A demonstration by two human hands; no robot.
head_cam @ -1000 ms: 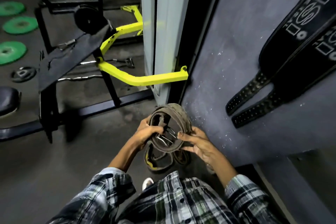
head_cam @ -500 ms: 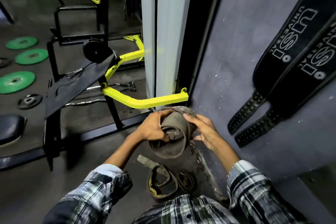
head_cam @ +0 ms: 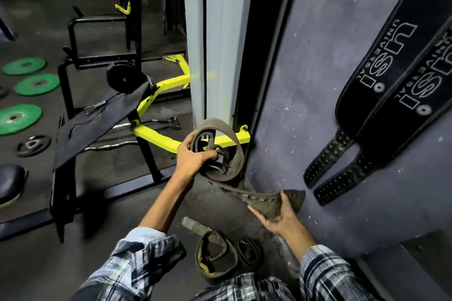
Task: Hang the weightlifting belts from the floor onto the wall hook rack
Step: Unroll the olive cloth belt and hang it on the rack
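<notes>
A worn brown leather belt point(head_cam: 234, 154) is partly unrolled in front of me. My left hand point(head_cam: 193, 157) grips its coiled buckle end. My right hand point(head_cam: 278, 215) holds the free, punched tail end point(head_cam: 291, 200) lower and to the right, close to the grey wall. Two more rolled belts lie on the floor by my feet: a larger one with a yellow edge point(head_cam: 215, 255) and a small dark one point(head_cam: 249, 252). Two black belts with white lettering point(head_cam: 381, 95) hang on the wall at the right; the hook rack itself is out of view.
A white pillar point(head_cam: 215, 44) stands just beyond the belt, with a yellow machine frame point(head_cam: 171, 139) at its base. A black bench point(head_cam: 97, 124) and bars sit to the left. Green weight plates point(head_cam: 19, 120) lie on the dark floor at far left.
The belt was a tight roll held by both hands; now it is partly uncoiled, my right hand having drawn the tail down and to the right while the left keeps the coil.
</notes>
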